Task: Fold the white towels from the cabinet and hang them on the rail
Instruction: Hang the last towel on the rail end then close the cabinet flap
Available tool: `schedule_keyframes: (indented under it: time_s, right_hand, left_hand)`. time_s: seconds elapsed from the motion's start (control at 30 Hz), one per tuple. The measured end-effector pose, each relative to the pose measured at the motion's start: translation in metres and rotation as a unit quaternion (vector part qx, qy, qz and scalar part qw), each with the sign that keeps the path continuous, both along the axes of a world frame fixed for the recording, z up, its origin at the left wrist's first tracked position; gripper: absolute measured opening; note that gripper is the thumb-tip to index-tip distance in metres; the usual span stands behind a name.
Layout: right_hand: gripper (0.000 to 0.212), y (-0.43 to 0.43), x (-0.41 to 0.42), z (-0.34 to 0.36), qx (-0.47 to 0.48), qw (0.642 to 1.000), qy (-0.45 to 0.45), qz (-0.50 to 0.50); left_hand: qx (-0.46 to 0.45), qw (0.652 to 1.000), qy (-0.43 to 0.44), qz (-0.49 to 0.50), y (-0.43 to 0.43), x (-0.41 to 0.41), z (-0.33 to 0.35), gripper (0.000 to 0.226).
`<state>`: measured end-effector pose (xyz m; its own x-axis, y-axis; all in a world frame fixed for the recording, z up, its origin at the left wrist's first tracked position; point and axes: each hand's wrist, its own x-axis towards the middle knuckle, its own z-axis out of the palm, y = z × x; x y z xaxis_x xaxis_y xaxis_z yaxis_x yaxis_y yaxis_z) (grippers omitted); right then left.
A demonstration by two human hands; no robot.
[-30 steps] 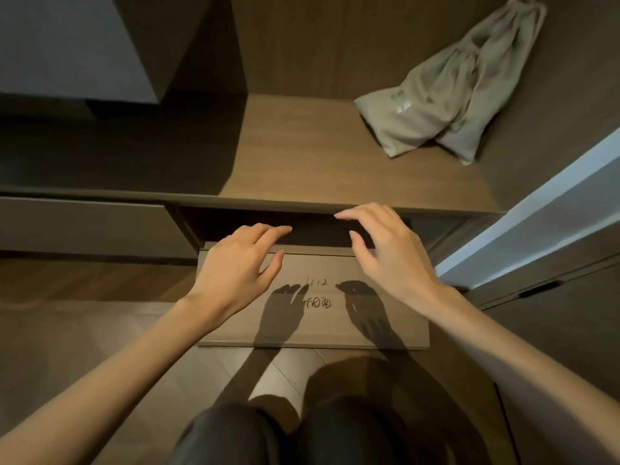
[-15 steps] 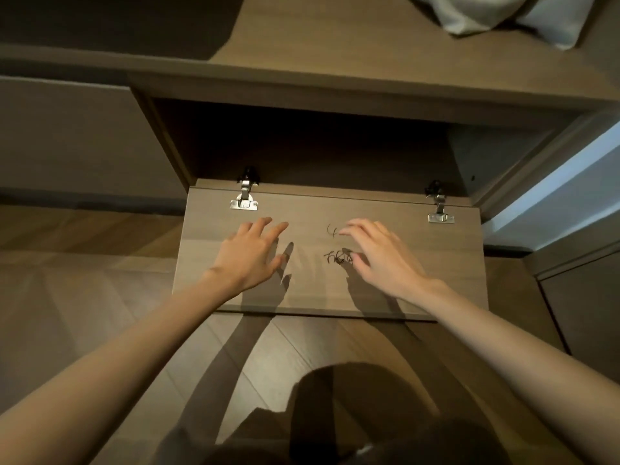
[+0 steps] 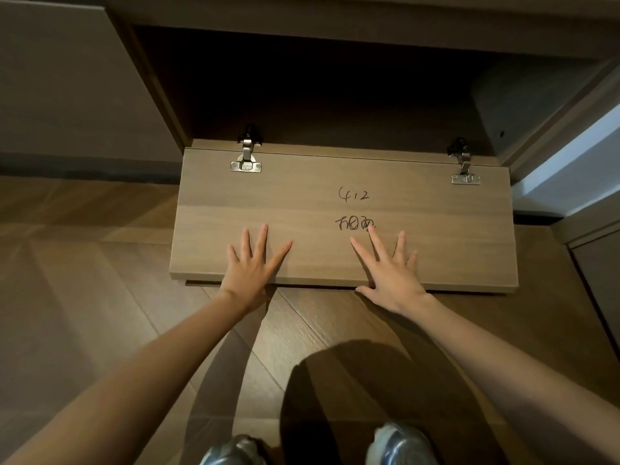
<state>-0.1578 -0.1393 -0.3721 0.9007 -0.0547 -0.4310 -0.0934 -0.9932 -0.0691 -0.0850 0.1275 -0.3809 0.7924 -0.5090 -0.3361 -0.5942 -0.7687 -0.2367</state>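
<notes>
two hands, left hand (image 3: 250, 266) and right hand (image 3: 389, 273), lie spread on the door (image 3: 302, 199); leaning could strain its hinge (image 3: 246, 157)

cabinet interior (image 3: 328, 88): too dark, contents can't be made out; its top is cut by the upper frame edge. handwriting (image 3: 349, 224) on the door flap (image 3: 453, 243): lower line illegible, right end covered by a fingertip of the right hand (image 3: 392, 276). left hand (image 3: 250, 270): thumb out of sight at the flap's front edge. both shoes (image 3: 399, 444) cropped at the bottom edge, forearms (image 3: 134, 380) run out at the lower corners. hinge (image 3: 461, 156) at frame right half lost in shadow.
</notes>
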Motion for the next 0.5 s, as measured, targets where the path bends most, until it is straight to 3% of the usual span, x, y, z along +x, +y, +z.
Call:
schedule_keyframes:
  time_s: [0.23, 0.5]
  right_hand:
    - [0.122, 0.004, 0.001, -0.017, -0.101, 0.993, -0.056, 0.037]
    - [0.12, 0.0, -0.002, 0.005, -0.121, 0.988, -0.053, 0.082]
  left_hand:
    - [-0.002, 0.999, -0.043, -0.007, -0.009, 0.008, -0.005, 0.107]
    - [0.001, 1.0, -0.005, -0.004, -0.007, 0.011, 0.022, 0.113]
